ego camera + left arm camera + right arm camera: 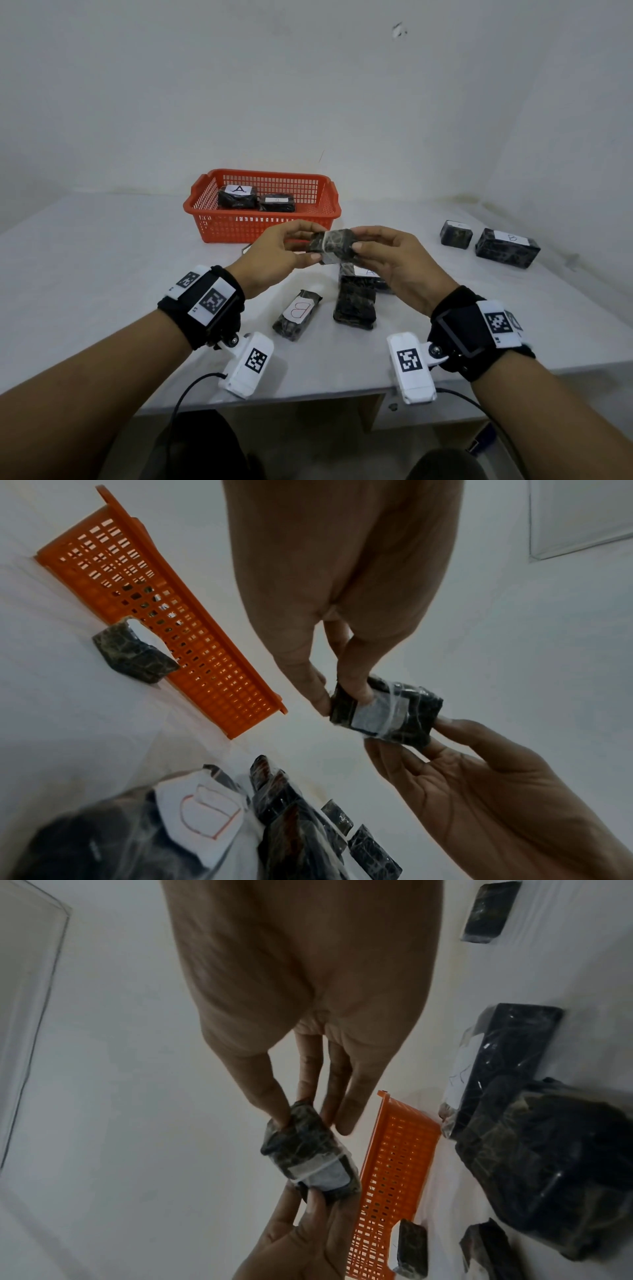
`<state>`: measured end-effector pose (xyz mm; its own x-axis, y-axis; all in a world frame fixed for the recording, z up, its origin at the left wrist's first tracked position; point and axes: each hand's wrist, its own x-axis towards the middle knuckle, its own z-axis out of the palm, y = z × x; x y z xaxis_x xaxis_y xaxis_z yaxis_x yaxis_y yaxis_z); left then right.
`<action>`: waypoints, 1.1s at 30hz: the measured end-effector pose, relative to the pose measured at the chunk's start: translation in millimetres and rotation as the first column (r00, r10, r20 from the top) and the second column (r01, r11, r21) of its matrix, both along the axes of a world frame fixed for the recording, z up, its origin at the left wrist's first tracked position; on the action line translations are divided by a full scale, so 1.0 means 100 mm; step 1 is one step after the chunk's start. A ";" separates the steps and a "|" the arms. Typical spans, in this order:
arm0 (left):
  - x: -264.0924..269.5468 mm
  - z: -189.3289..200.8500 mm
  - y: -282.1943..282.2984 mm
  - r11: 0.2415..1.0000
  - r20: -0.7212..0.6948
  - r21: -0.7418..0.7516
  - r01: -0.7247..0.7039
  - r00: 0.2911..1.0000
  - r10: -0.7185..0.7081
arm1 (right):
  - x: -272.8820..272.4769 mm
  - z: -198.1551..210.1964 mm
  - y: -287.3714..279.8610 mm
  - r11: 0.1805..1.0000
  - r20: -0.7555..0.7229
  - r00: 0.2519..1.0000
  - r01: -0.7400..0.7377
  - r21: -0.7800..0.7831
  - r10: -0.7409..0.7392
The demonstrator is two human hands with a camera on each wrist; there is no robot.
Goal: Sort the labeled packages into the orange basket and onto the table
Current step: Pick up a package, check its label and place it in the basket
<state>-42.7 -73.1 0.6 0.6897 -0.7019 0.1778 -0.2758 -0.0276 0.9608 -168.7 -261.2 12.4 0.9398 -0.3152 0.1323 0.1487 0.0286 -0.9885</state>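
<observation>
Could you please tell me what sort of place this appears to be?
Probably a bare room set up for a recorded sorting exercise: a plain white table against blank walls, an orange basket, and lettered wrapped packages.

I see a dark wrapped package (331, 246) held above the table (102, 274), before the orange basket (205, 219) holding two packages (238, 198).

Head view: soft, even, diffuse light, no single source evident; pale white tabletop (102, 260) bright, shadows faint. Wide-angle bending of table edges toward frame borders. Both wrist views dimmer, greyish, strong stretch at edges. Near plastic-wrapped dark package with red-drawn label (192, 813) blurred, out of focus. Glossy dark wrapped package pile (534, 1164) shows small glare streaks, motion smear.
</observation>
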 end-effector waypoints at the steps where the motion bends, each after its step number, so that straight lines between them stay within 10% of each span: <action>1: -0.01 0.01 0.00 1.000 0.004 -0.005 0.003 1.000 -0.003 | 0.01 0.00 0.01 0.999 -0.027 0.999 -0.032 0.027 0.033; 8: -0.11 0.02 -0.02 1.000 0.131 0.022 0.008 0.991 -0.011 | -0.02 -0.04 0.10 0.995 -0.085 0.992 -0.086 0.051 0.090; 14: -0.15 0.03 0.03 0.977 -0.117 -0.090 0.194 0.972 -0.203 | -0.02 -0.06 0.09 1.000 -0.023 1.000 -0.015 -0.027 0.014; 33: -0.13 -0.05 -0.01 0.995 -0.094 -0.099 0.009 0.995 -0.018 | -0.03 -0.14 0.06 0.995 -0.057 0.994 -0.092 -0.029 0.091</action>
